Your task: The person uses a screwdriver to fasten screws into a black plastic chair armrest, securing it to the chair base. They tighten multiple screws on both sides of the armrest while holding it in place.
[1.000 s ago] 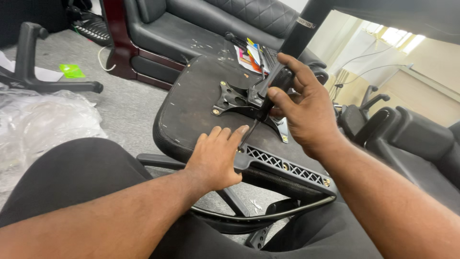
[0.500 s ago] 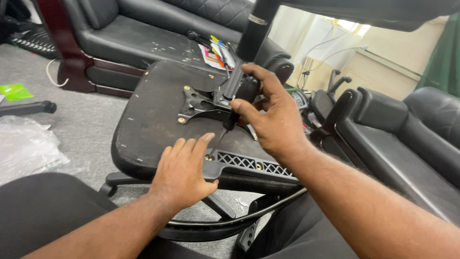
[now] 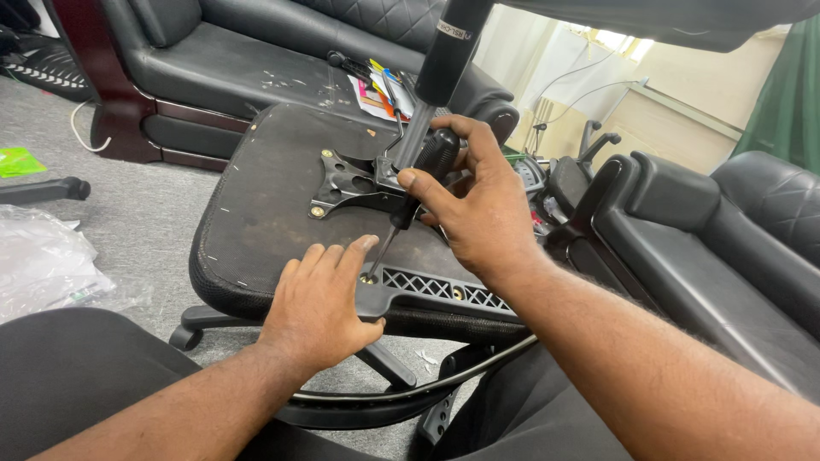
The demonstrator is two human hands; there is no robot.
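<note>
A black-handled screwdriver [image 3: 408, 192], gripped in the right hand [image 3: 478, 213], slants down-left to a screw beside the left hand's [image 3: 320, 299] flat, spread fingers on the upturned black chair seat [image 3: 256, 196].

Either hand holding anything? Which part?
Right hand grips a screwdriver by its black handle. Left hand holds nothing, resting flat on the seat underside.

Single head view — looks down, close over upturned chair seat [image 3: 256, 196].
</note>
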